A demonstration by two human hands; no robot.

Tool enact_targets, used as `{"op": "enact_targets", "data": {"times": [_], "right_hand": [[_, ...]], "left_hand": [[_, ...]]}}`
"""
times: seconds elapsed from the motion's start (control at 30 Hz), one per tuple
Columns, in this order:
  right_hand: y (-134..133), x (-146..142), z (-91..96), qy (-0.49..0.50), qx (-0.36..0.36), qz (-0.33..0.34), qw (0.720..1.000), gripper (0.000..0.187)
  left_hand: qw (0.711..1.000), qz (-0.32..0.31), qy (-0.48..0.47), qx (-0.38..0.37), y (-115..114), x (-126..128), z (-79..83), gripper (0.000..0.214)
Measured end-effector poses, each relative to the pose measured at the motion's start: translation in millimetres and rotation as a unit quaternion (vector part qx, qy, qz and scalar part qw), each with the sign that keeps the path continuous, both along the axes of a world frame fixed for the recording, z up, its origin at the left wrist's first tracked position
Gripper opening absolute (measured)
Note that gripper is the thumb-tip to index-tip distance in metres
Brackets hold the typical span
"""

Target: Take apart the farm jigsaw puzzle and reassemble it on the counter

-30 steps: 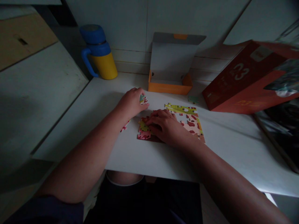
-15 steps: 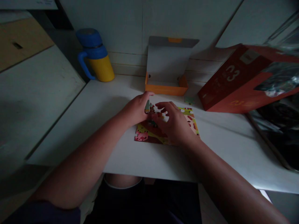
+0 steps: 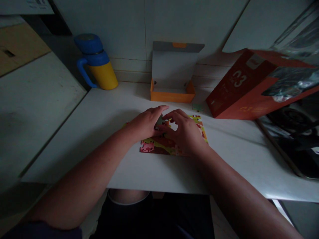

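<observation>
Head view. Your left hand is closed about a dull green jigsaw piece, gripped between thumb and fingers; whether more pieces sit behind it cannot be told. Your right hand is arched over the colourful, part-assembled cardboard jigsaw, its fingertips close to the left's. Whether those fingers pinch anything is hidden. The jigsaw lies flat on the white worktop, directly below both hands, its pink-patterned lower left corner in plain sight. A pale patch, apparently an unfilled opening, shows between right thumb and forefinger.

Handling, as judged: hold the piece by its edges and turn it until the print agrees with its neighbours. Lower it level over the opening, then press with a flat fingertip—never force a tab. Use the free fingers to steady the surrounding pieces; sideways pressure could part the joints. Lift your knuckles for a clear sight of the seam. A loose pale green piece lies beyond the jigsaw, near the large red carton—leave it undisturbed meanwhile.
</observation>
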State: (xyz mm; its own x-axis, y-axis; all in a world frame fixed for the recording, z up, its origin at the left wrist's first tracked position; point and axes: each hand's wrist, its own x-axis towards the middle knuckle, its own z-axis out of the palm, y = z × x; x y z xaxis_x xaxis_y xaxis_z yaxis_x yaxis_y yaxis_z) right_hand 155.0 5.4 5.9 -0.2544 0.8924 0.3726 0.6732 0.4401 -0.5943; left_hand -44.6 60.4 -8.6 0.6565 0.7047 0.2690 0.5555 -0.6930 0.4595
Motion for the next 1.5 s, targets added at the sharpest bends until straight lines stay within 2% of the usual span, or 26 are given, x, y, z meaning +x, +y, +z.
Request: {"op": "enact_targets", "data": {"times": [0.4,0.57,0.73,0.83,0.93,1.07,1.2,1.3,1.5], "right_hand": [[4,8,-5.6,0.024,-0.034,-0.042,0.998,0.021],[7,11,-9.1,0.067,-0.083,-0.068,0.992,0.025],[12,9,-15.0,0.183,-0.155,-0.047,0.970,0.037],[14,8,-18.8,0.227,-0.187,-0.023,0.955,0.043],[15,11,-20.2,0.248,-0.210,-0.016,0.946,0.043],[15,16,-12.3,0.295,-0.235,-0.020,0.926,0.043],[14,21,0.4,0.307,-0.282,-0.053,0.907,0.045],[15,23,1.2,0.321,-0.277,-0.069,0.903,0.039],[27,34,-12.4,0.371,-0.223,-0.067,0.899,0.032]], "left_hand": [[1.000,0.007,0.008,0.019,7,-3,-4.6,0.076],[0.999,0.034,0.008,0.027,12,-7,-2.5,0.062],[0.999,0.021,0.022,0.035,9,-4,-2.3,0.043],[0.999,-0.004,0.026,0.033,7,-1,-3.5,0.044],[0.999,-0.001,0.027,0.032,7,-1,-3.5,0.045],[0.998,0.028,0.026,0.044,11,-5,-0.9,0.044],[0.997,0.053,0.030,0.049,17,-10,1.4,0.037],[0.995,0.076,0.036,0.044,20,-13,2.0,0.037],[0.991,0.114,0.037,0.051,25,-19,0.4,0.035]]}}
